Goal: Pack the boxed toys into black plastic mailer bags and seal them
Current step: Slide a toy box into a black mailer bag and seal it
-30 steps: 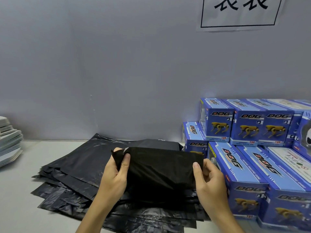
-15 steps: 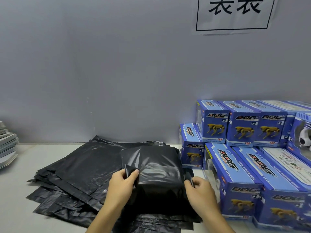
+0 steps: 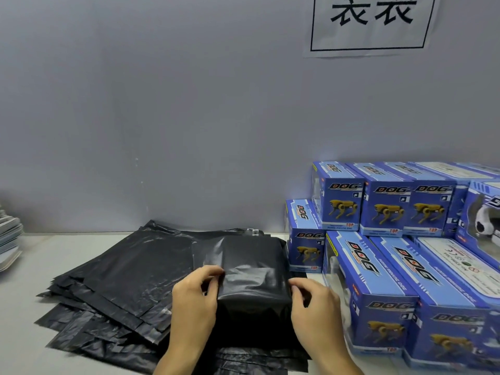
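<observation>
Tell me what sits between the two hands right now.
The head view shows a filled black mailer bag lying between them on the pile of flat bags; the left hand and right hand pinch its folded flap at either side.

1. A packed black mailer bag (image 3: 251, 269) stood box-shaped near the middle of the table, its glossy plastic wrapped tight and a flap folded across its top face.
2. It rested on a loose stack of flat black mailer bags (image 3: 121, 280) (edges fanned out unevenly), spread from the left towards the centre.
3. Blue boxed toys (image 3: 378, 269), printed "DOG" with a yellow robot dog, were piled at the right: long boxes lying near, upright ones stacked behind against the wall, one just beside the packed bag.
</observation>
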`<move>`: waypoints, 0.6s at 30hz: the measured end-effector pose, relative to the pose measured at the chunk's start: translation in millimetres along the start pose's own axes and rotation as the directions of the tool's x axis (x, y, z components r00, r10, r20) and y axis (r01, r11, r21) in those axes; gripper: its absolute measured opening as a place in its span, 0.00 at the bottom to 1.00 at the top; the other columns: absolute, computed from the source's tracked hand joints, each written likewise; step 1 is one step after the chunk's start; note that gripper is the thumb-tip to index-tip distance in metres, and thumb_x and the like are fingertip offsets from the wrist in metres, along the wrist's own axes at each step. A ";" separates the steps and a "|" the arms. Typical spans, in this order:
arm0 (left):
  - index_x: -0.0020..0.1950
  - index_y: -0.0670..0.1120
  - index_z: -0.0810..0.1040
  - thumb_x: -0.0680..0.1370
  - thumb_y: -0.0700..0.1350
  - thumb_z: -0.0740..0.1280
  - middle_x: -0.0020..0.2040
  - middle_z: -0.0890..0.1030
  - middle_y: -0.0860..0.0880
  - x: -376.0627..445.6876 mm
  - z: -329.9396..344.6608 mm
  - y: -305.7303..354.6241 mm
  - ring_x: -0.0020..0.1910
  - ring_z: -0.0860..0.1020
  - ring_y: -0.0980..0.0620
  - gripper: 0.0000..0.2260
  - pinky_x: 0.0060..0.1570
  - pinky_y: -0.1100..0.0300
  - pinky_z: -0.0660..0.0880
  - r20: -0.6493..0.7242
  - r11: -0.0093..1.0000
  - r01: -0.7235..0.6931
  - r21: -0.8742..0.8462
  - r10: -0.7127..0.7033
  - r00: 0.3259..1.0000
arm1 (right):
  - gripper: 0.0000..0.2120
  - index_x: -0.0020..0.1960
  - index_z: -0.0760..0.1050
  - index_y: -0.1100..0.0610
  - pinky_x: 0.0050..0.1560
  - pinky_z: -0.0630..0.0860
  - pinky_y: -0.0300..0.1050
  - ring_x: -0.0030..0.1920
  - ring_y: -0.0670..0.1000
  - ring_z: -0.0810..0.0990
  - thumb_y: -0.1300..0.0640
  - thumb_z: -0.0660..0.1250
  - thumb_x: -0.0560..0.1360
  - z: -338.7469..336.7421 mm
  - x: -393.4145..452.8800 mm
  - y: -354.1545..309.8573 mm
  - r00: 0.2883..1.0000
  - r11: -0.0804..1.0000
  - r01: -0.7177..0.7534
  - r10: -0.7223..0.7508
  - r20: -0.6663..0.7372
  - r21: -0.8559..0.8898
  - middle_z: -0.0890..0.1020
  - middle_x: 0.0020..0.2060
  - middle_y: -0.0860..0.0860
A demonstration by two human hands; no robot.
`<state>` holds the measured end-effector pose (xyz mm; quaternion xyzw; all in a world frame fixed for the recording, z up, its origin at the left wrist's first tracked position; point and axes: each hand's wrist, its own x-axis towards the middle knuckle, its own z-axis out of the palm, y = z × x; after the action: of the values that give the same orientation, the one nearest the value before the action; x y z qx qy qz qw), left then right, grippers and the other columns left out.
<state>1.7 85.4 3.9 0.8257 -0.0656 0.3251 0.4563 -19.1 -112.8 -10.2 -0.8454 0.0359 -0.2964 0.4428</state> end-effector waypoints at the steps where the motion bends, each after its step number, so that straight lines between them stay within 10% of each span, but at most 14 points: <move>1: 0.46 0.50 0.84 0.78 0.33 0.69 0.41 0.84 0.59 0.4 0.6 -0.1 0.43 0.81 0.63 0.12 0.44 0.70 0.76 0.002 0.999 0.037 -0.025 -0.037 0.999 | 0.09 0.50 0.84 0.53 0.50 0.74 0.33 0.47 0.43 0.78 0.63 0.66 0.78 0.5 -0.3 -0.2 1.000 1.000 -0.023 0.022 0.014 0.011 0.80 0.39 0.38; 5: 0.47 0.54 0.80 0.82 0.41 0.64 0.41 0.82 0.60 1.0 4.8 2.1 0.44 0.78 0.70 0.10 0.42 0.76 0.69 0.013 0.987 0.146 -0.074 -0.145 0.989 | 0.14 0.41 0.79 0.55 0.38 0.70 0.31 0.41 0.45 0.80 0.53 0.60 0.82 3.3 -1.0 -1.4 0.991 0.978 -0.113 0.098 0.090 0.174 0.81 0.34 0.46; 9: 0.49 0.56 0.77 0.84 0.48 0.59 0.49 0.77 0.62 -2.6 12.8 1.7 0.51 0.74 0.67 0.08 0.52 0.68 0.66 0.189 0.922 0.341 -0.184 -0.307 0.933 | 0.07 0.51 0.76 0.41 0.55 0.69 0.35 0.55 0.38 0.76 0.46 0.59 0.82 14.2 -7.0 -4.9 0.967 0.960 -0.189 0.144 0.212 0.207 0.78 0.51 0.41; 18: 0.57 0.57 0.72 0.86 0.48 0.53 0.67 0.69 0.58 -1.6 18.8 -1.5 0.68 0.64 0.55 0.09 0.69 0.55 0.59 0.254 0.896 0.404 -0.182 -0.354 0.900 | 0.17 0.70 0.72 0.46 0.77 0.59 0.51 0.75 0.45 0.60 0.50 0.60 0.82 20.0 -10.2 -6.0 0.966 0.944 -0.222 0.179 0.185 0.245 0.71 0.70 0.40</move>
<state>10.0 71.1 -5.1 0.7940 0.0112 0.1285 0.5941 -18.0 -91.3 -18.9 -0.7919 0.0465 -0.1829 0.5808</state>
